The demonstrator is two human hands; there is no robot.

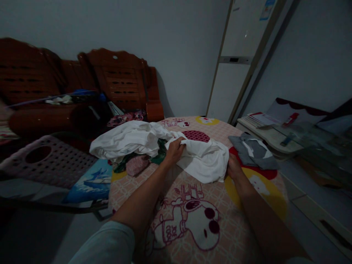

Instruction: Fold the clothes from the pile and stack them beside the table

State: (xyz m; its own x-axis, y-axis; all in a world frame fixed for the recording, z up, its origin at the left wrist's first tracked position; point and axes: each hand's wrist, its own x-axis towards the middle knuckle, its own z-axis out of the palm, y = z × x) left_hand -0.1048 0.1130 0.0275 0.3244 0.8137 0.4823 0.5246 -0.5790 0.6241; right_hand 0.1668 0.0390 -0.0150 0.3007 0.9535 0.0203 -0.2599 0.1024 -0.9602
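A white garment (206, 159) lies across the round table, partly spread and creased; its kind does not show. My left hand (175, 150) pinches its upper left part between thumb and fingers. At its right edge my right hand (233, 165) is closed on the fabric, with some fingers hidden behind it. A bunched white heap of cloth (129, 137) adjoins it on the left; I cannot tell whether both are one piece. Under that heap show a green cloth (158, 154) and a pinkish cloth (137, 164). A folded grey garment (251, 150) lies to the right of my right hand.
A patterned cloth (178, 194) with cartoon dogs covers the table. Left of it stands a pink woven chair (57, 157) with a blue cushion (92, 183). Wooden seats (121, 80) and a tall white air conditioner (233, 62) are behind. Papers (260, 119) lie on a side cabinet.
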